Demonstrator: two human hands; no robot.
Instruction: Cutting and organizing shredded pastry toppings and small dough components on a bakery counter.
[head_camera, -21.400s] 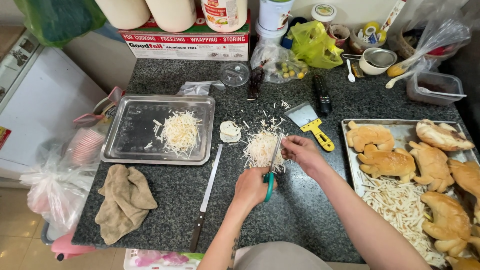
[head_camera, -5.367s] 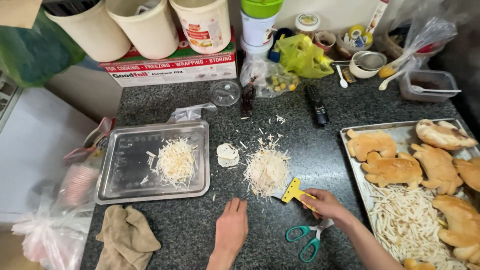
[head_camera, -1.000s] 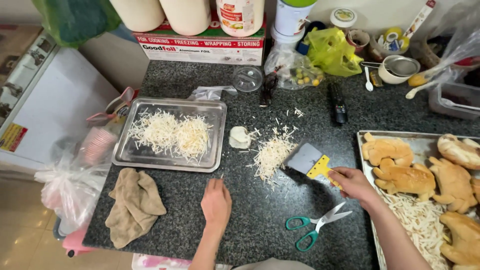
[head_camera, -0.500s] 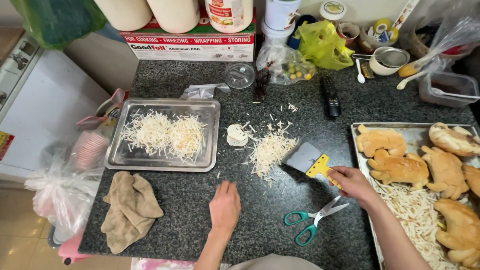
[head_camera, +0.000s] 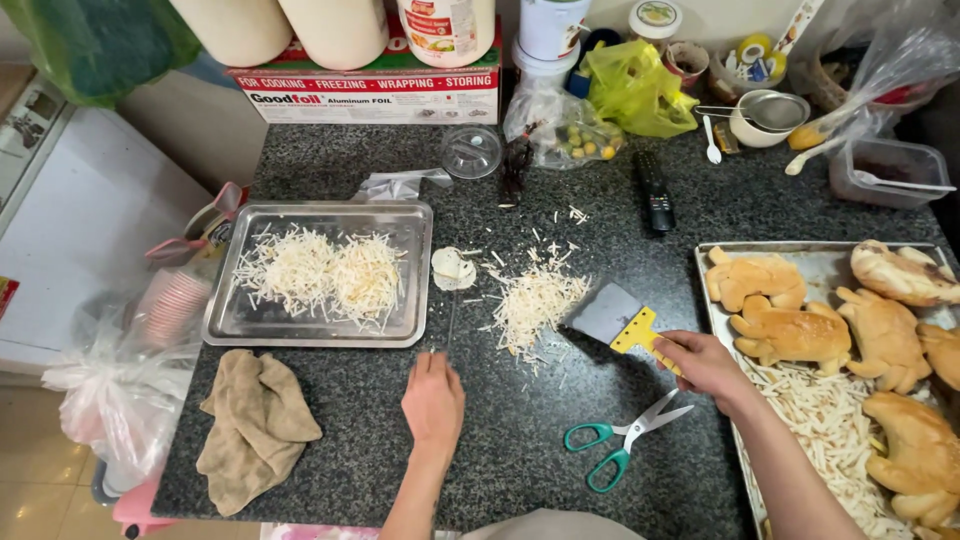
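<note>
My right hand (head_camera: 705, 365) grips the yellow handle of a scraper (head_camera: 618, 320). Its grey blade lies flat on the dark counter, at the right edge of a loose pile of pale shreds (head_camera: 535, 300). My left hand (head_camera: 433, 400) rests on the counter below the pile, closed over the handle of a knife (head_camera: 450, 322). The thin blade points up toward a small white lump (head_camera: 452, 268). A metal tray (head_camera: 415, 225) to the left holds two heaps of the same shreds.
Green-handled scissors (head_camera: 625, 450) lie open below my right hand. A baking tray (head_camera: 715, 300) at the right holds animal-shaped breads and more shreds. A brown cloth (head_camera: 255, 425) sits at the front left. At the back are a remote (head_camera: 652, 190), a foil box (head_camera: 370, 90), bags and tubs.
Almost nothing differs from half a second ago. Both hands and the scraper stay in about the same places, and the view has shifted slightly.
</note>
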